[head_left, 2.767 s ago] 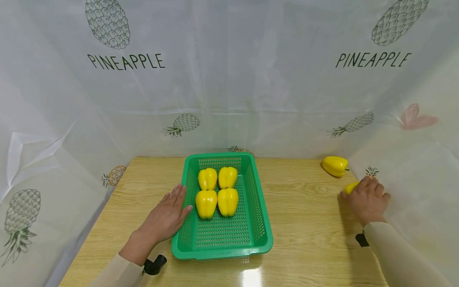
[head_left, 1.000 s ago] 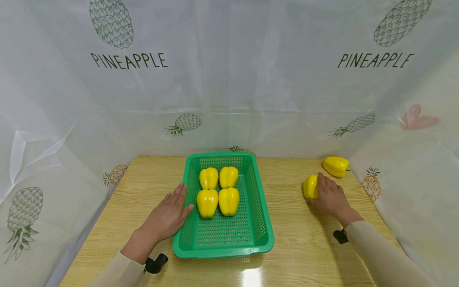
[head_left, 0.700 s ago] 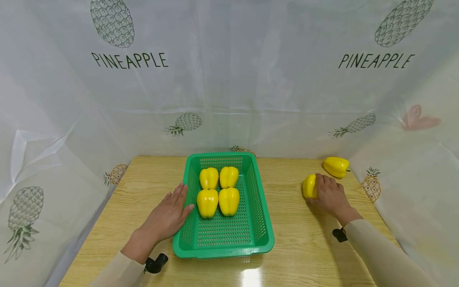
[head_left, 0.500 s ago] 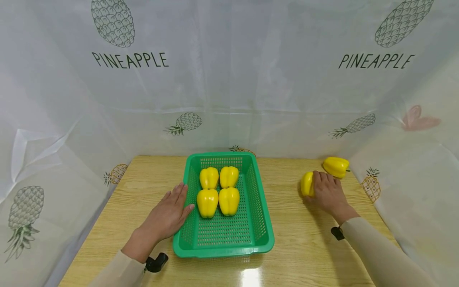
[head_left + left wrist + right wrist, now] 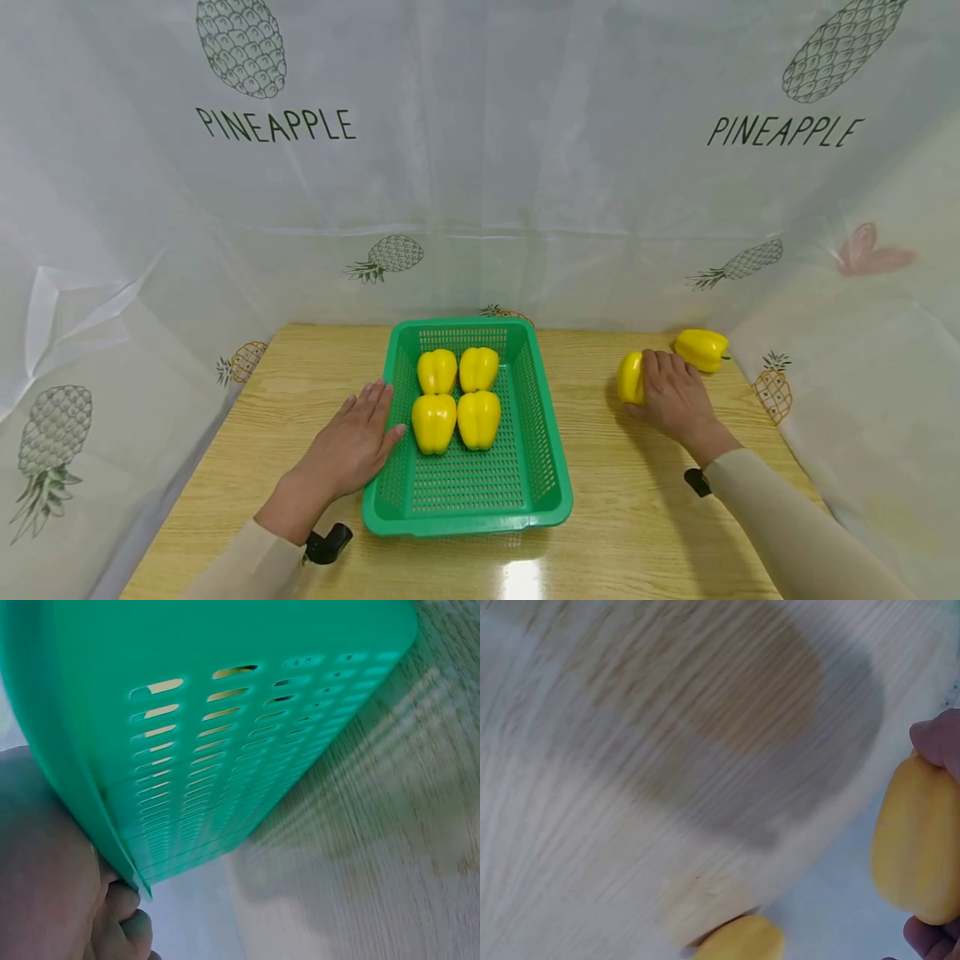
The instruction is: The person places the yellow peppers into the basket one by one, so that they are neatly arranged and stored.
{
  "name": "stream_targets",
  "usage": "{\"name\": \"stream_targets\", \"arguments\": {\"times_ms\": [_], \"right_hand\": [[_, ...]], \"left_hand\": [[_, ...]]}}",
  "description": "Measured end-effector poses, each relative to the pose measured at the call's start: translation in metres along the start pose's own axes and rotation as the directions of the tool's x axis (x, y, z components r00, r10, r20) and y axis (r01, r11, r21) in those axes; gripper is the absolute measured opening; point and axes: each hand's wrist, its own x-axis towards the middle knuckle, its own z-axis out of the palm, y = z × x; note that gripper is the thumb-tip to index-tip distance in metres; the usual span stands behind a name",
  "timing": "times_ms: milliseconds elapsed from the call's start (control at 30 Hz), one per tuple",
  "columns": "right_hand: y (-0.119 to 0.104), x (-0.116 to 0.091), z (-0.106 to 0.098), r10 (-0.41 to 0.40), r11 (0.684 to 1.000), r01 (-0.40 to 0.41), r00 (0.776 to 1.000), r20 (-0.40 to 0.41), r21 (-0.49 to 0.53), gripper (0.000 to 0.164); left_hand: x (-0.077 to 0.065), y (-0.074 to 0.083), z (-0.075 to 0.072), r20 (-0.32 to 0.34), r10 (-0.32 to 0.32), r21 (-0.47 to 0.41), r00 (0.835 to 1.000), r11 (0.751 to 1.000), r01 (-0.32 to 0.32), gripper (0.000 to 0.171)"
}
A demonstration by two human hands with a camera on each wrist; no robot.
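My right hand grips a yellow bell pepper right of the green basket; in the right wrist view thumb and fingertips hold this pepper at its two ends, above the table. Fingers mostly straight, my left hand rests on the left rim of the green perforated basket, its thumb reaching over the inner side. The left wrist view shows the basket's slotted wall beside the hand. Several yellow bell peppers, among them a front one, stand in two rows inside the basket.
Another yellow bell pepper lies at the table's back right corner, just behind my right hand. The wooden table is bounded by a white pineapple-printed curtain at the back and both sides.
My right hand has carried the bell pepper from the table's right edge leftward, pausing beside the other loose pepper, then moving slightly left and up. My left hand has stayed on the basket rim.
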Motion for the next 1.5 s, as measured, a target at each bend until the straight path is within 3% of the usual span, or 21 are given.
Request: {"name": "stream_targets", "arguments": {"times_ms": [367,733,933,1300,1500], "right_hand": [[-0.022,0.016,-0.020,-0.062,0.998,0.061,0.990,-0.127,-0.013,0.103],[-0.075,0.047,-0.075,-0.152,0.988,0.153,0.962,-0.227,-0.014,0.101],[-0.116,0.058,-0.094,-0.215,0.977,0.213,0.958,-0.190,-0.029,0.099],[-0.184,0.065,-0.103,-0.292,0.956,0.287,0.948,-0.129,-0.060,0.103],[-0.219,0.067,-0.110,-0.342,0.940,0.342,0.940,0.002,-0.005,0.096]], "left_hand": [[-0.006,-0.003,-0.001,-0.009,0.017,-0.048,1.000,0.999,-0.018,0.068],[-0.014,-0.001,0.002,-0.035,0.037,-0.038,0.999,0.999,-0.038,0.067],[-0.011,-0.003,0.004,-0.046,0.052,-0.019,0.998,0.998,-0.053,0.065],[-0.001,-0.002,0.003,-0.043,0.059,-0.022,0.997,0.998,-0.060,0.064],[0.007,0.002,0.003,-0.028,0.052,-0.033,0.998,0.998,-0.053,0.064]]}}
